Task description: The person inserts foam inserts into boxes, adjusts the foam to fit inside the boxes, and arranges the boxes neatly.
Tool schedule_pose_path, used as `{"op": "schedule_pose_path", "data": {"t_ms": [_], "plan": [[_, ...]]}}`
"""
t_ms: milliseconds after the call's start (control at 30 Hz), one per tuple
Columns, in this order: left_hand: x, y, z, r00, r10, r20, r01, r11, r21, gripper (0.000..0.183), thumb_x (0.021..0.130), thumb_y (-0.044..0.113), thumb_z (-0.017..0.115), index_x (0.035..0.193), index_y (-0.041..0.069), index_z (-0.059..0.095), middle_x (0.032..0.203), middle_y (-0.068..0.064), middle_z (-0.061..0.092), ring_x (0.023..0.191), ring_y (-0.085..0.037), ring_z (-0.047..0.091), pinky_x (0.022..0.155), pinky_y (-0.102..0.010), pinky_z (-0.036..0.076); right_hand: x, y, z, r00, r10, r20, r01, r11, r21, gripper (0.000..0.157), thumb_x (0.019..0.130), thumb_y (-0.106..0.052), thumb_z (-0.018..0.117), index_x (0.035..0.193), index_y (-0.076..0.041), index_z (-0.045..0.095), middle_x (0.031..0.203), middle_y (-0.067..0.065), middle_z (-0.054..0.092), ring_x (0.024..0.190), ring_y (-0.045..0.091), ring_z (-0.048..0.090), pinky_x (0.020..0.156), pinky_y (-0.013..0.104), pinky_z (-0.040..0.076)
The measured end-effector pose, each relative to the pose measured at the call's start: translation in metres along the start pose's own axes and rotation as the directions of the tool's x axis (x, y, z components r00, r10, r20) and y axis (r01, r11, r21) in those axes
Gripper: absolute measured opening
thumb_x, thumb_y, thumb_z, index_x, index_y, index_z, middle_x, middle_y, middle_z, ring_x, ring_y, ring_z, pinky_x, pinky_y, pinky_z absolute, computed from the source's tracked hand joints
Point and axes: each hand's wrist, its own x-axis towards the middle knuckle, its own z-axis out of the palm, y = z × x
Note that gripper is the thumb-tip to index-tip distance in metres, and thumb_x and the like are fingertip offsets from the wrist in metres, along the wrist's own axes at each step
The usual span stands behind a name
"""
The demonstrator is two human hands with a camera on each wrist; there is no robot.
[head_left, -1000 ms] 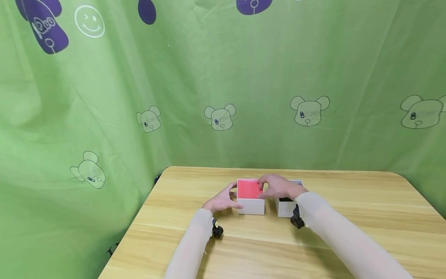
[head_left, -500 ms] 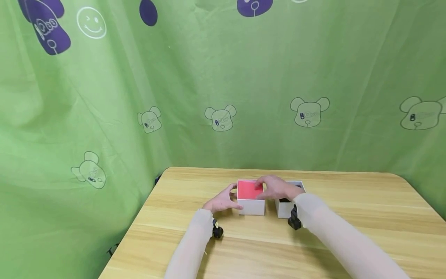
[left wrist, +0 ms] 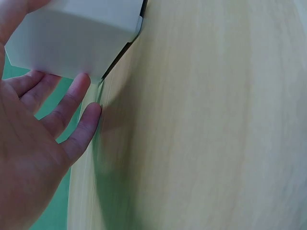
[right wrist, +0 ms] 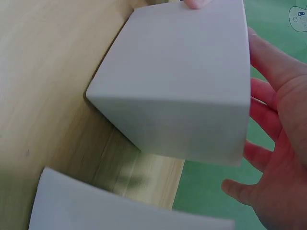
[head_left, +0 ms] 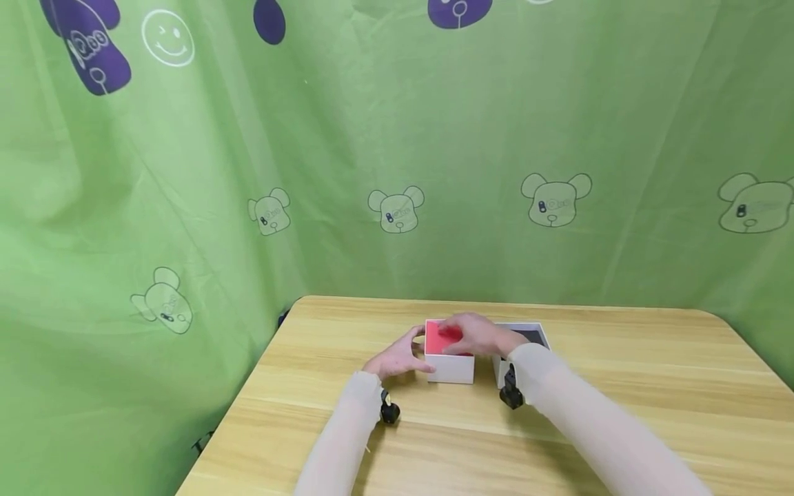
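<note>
A white square box (head_left: 450,369) with a bright red inside (head_left: 434,337) stands on the table. My left hand (head_left: 395,358) holds it from the left, thumb at the front wall and fingers round the far side. In the left wrist view, the spread fingers of the left hand (left wrist: 33,129) lie along the box (left wrist: 72,43). Over the box from the right reaches my right hand (head_left: 479,334), its loosely bent fingers at the red area. The right wrist view has the right hand (right wrist: 283,120) past the rim of the box (right wrist: 172,52), fingertips hidden behind the wall.
Just right of the red box stands a second white box (head_left: 520,324) with a dark inside, partly covered by the right forearm. Its wall (right wrist: 115,206) shows low in the right wrist view. The wooden table (head_left: 651,386) ends at a green curtain (head_left: 459,262).
My right hand has moved left from the right rim, further over the red area. More of the second box shows. The left hand keeps its hold.
</note>
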Motion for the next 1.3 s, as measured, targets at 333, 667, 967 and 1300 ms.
{"op": "schedule_pose_path", "data": {"t_ms": [333, 667, 967, 1300], "plan": [[0.0, -0.001, 0.0, 1.0, 0.0, -0.002, 0.0, 1.0, 0.007, 0.089, 0.067, 0.012, 0.076, 0.136, 0.022, 0.022, 0.134, 0.002, 0.03, 0.107, -0.015, 0.047, 0.083, -0.028, 0.043, 0.006, -0.003, 0.004, 0.998, -0.062, -0.024, 0.06, 0.995, -0.076, 0.051, 0.072, -0.041, 0.069, 0.114, -0.013, 0.059, 0.105, -0.002, 0.055, 0.093, 0.013, 0.048, 0.081, 0.032, 0.041], [-0.003, 0.001, 0.001, 1.0, -0.02, -0.009, 0.02, 1.0, 0.002, 0.088, 0.068, 0.01, 0.075, 0.136, 0.023, 0.022, 0.135, 0.005, 0.029, 0.109, -0.017, 0.045, 0.083, -0.029, 0.043, 0.009, -0.011, 0.005, 0.995, -0.093, -0.02, 0.089, 0.986, -0.139, 0.049, 0.072, -0.042, 0.068, 0.111, -0.012, 0.061, 0.1, -0.002, 0.057, 0.089, 0.013, 0.05, 0.079, 0.031, 0.041], [0.0, 0.0, 0.004, 1.0, -0.012, 0.01, 0.012, 1.0, 0.0, 0.087, 0.068, 0.011, 0.075, 0.136, 0.022, 0.022, 0.135, 0.002, 0.029, 0.108, -0.015, 0.046, 0.083, -0.028, 0.043, 0.008, -0.006, 0.009, 0.997, -0.079, -0.025, 0.075, 0.988, -0.135, 0.046, 0.071, -0.04, 0.07, 0.108, -0.013, 0.063, 0.098, -0.002, 0.058, 0.087, 0.013, 0.05, 0.077, 0.03, 0.041], [-0.012, 0.0, -0.006, 0.999, -0.028, -0.039, 0.031, 0.997, 0.068, 0.097, 0.07, 0.02, 0.074, 0.142, 0.017, 0.009, 0.142, 0.002, 0.02, 0.115, -0.019, 0.04, 0.089, -0.034, 0.039, -0.019, -0.011, -0.015, 0.99, -0.011, -0.142, 0.006, 0.999, -0.037, 0.049, 0.079, -0.043, 0.061, 0.119, -0.015, 0.055, 0.126, 0.002, 0.046, 0.116, 0.023, 0.039, 0.094, 0.045, 0.032]]}}
